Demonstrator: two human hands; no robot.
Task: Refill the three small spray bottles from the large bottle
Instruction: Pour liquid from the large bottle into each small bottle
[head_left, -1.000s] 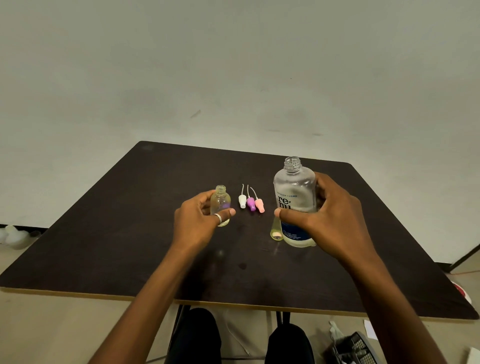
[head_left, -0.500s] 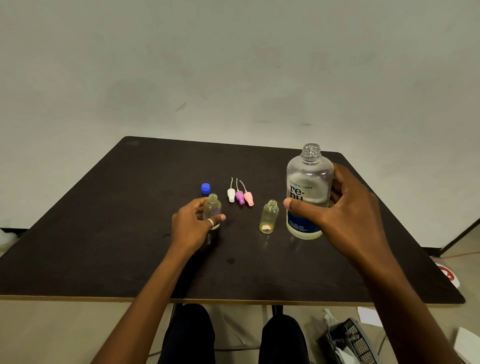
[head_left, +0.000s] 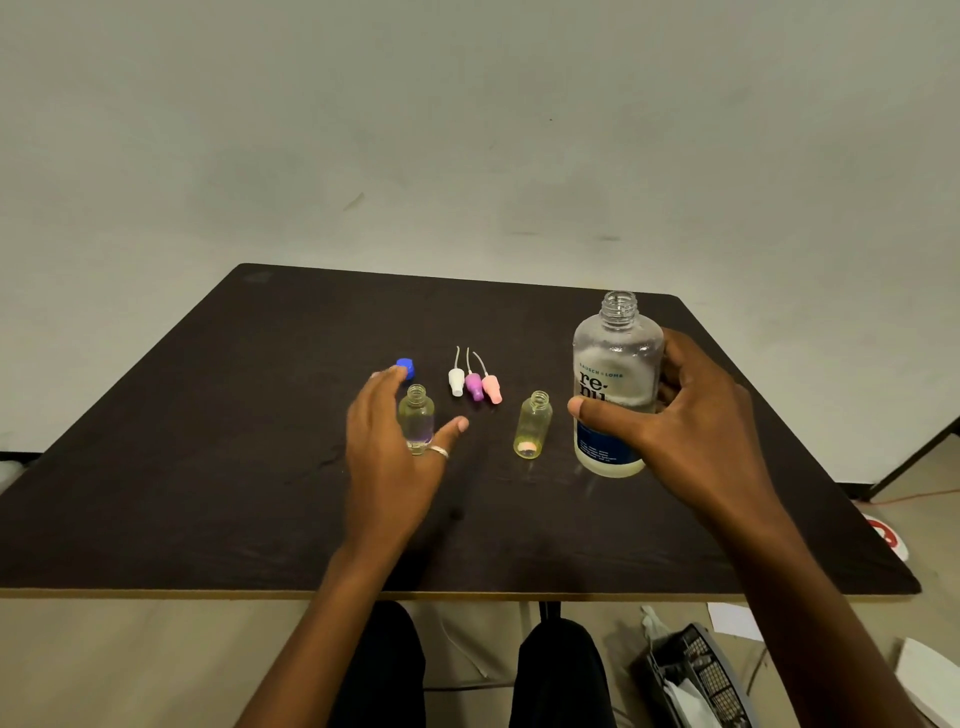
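Your left hand (head_left: 387, 447) lay open, fingers spread around a small bottle (head_left: 416, 422); your right hand (head_left: 675, 421) gripped the large bottle (head_left: 615, 374), upright at the table's (head_left: 208, 441) right; a second small bottle (head_left: 532, 423) stood between them.

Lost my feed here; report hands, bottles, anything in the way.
Left hand open, clear small bottle between thumb and fingers. Right hand grips large bottle, upright, uncapped. Yellowish small bottle stands between the two; nothing blocking.

Large bottle (head_left: 617, 364), clear bottle (head_left: 416, 420), yellowish bottle (head_left: 533, 426) — upright, uncapped.
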